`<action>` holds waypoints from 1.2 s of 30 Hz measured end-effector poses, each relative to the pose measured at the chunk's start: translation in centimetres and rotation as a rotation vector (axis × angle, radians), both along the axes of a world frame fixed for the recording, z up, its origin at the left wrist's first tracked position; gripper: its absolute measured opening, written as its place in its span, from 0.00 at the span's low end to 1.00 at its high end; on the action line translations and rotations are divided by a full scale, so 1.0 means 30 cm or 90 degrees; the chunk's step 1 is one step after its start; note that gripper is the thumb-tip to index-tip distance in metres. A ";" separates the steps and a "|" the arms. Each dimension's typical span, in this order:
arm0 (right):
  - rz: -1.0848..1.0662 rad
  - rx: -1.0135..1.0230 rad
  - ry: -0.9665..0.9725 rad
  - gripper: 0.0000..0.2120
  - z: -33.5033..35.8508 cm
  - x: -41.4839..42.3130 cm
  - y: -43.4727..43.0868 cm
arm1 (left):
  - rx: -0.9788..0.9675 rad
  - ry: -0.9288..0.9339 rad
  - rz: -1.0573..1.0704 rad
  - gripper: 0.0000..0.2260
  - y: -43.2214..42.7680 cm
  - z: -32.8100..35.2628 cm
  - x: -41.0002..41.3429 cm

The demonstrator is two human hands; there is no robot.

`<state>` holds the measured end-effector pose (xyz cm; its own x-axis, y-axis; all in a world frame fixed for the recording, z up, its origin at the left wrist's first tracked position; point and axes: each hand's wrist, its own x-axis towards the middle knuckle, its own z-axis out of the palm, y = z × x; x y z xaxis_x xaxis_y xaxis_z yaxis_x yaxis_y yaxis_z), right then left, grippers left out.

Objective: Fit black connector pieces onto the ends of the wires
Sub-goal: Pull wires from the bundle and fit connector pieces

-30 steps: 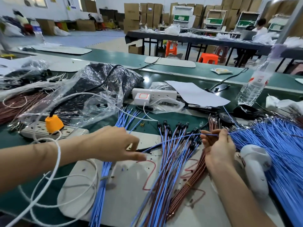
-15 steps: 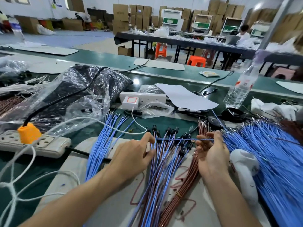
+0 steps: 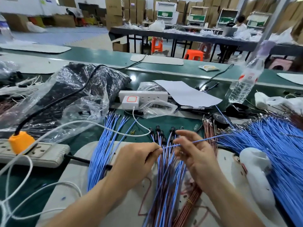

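Left hand [image 3: 136, 163] pinches the near end of one blue wire [image 3: 213, 138] at thumb and fingertip; whether a black piece is already in that pinch, cannot tell. Right hand [image 3: 198, 156] is loosely curled, the same wire running through its fingers, likely to keep it taut and level so the tip stays steady for fitting. The wire's far end trails right into the blue pile [image 3: 270, 153], probably the unfitted stock. Just beyond the hands lies a mixed blue-and-brown bundle [image 3: 165, 185] with connectors [image 3: 172, 128] on its ends, fanned away from the person, seemingly the done lot. A clear bag [image 3: 78, 89] of dark parts sits far left on the counter [image 3: 185, 122], within reach.
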<state>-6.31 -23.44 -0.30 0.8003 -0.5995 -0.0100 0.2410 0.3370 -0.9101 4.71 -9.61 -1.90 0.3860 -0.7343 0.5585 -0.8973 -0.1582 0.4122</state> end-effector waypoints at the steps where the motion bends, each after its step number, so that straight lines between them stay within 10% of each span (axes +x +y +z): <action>1: 0.031 0.000 0.002 0.08 -0.012 0.007 0.023 | -0.003 -0.009 0.005 0.14 -0.002 0.005 -0.007; 7: -0.095 0.025 -0.052 0.08 -0.012 0.007 0.002 | -0.091 0.407 -0.070 0.12 -0.005 0.021 -0.025; 17: -0.318 -0.505 -0.043 0.12 -0.039 0.002 0.097 | -0.111 0.338 -0.093 0.12 -0.005 0.005 -0.013; 25: -0.322 -0.414 -0.084 0.09 -0.024 -0.014 0.105 | -0.179 0.397 -0.065 0.16 0.003 -0.001 0.002; 36: -0.288 -0.597 -0.270 0.10 -0.011 -0.031 0.145 | -0.177 0.389 -0.044 0.14 0.001 0.021 0.001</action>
